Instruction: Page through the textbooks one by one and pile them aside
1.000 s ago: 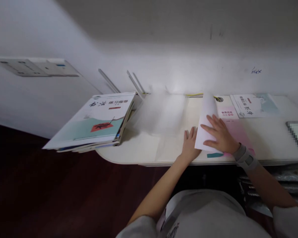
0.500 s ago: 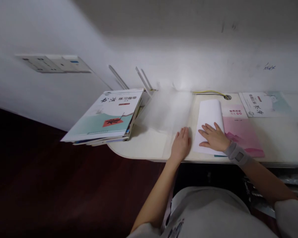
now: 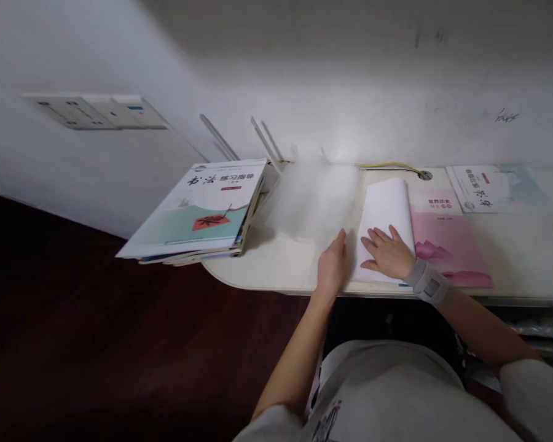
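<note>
1. Pink history textbook lies on the desk; its white page curls under the right hand, fingers spread flat.
2. Left hand, flat, pins what seems to be a clear plastic sheet.
3. The slick sheet could slip, and a nudge might topple the overhanging book stack.

Bare desk lies open left of the left hand; the book stack blocks farther left, the wall beyond.
</note>
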Demonstrator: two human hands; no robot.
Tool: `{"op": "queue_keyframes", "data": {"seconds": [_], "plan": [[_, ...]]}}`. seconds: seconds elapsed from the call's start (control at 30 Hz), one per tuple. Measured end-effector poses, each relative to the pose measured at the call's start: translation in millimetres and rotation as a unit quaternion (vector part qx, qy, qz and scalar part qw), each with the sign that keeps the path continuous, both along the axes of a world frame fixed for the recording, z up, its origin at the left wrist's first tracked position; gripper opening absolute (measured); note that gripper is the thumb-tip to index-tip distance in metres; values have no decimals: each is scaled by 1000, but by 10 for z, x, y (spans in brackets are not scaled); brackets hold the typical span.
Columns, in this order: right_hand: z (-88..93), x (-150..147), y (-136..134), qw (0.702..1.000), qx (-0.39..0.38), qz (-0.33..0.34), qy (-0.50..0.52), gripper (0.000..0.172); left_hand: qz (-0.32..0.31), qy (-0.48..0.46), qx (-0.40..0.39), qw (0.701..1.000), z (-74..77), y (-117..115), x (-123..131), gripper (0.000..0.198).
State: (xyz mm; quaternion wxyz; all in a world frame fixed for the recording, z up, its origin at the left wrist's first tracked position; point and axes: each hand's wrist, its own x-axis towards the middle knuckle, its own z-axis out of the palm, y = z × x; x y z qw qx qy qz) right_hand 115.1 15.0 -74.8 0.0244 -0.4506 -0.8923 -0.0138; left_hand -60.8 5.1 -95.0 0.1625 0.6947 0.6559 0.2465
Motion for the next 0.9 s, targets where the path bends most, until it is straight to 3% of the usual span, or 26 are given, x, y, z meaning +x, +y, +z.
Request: {"op": "queue_keyframes", "data": {"seconds": [0.17, 0.27, 0.37, 0.47, 0.53, 0.63, 0.9], "plan": [[61, -86, -201, 998, -20, 56, 0, 67, -21, 2, 24, 999, -49, -22, 17, 48], [204, -46, -173, 993, -68, 98, 8, 54, -67, 45, 53, 995, -56, -31, 24, 48], [371, 87, 161, 994, -62, 74, 42, 45, -96, 111, 74, 986, -60, -48, 47, 39], [451, 235, 708, 997, -4, -52, 60, 51, -96, 142, 74, 982, -69, -61, 71, 34], [433, 301, 1045, 992, -23, -117, 39, 60, -99, 150, 74, 981, -75, -62, 78, 35], [331, 339, 1330, 988, -65, -142, 12, 70, -91, 159, 79, 980, -82, -66, 80, 35], [53, 299, 1178, 988, -91, -117, -35, 71, -78, 210, 63, 973, -25, -43, 151, 47]]}}
